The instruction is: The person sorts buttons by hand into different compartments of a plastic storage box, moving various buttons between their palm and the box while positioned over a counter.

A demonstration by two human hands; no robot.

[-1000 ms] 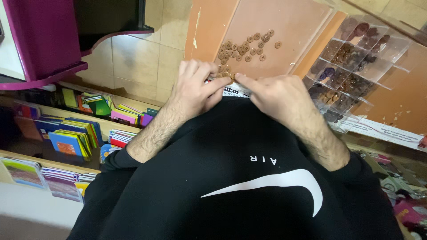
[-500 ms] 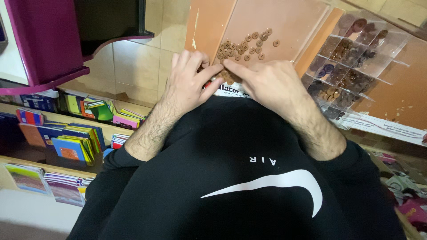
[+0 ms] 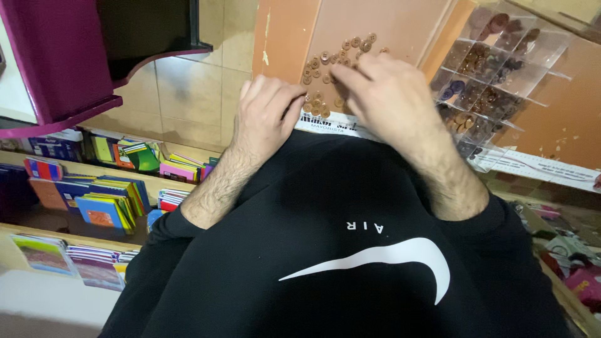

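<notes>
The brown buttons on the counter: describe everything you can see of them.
The buttons are small, round and brown, plastic-looking, some with tiny holes showing. They lie flat in a loose scatter on the orange counter, near its front edge, not stacked. The left hand rests with its fingertips at the near edge of the scatter; the right hand lies over its right side, index finger pointing into it, and hides some buttons. More buttons sit in a clear divided tray to the right.

Two hands, roughly twenty brown buttons.
</notes>
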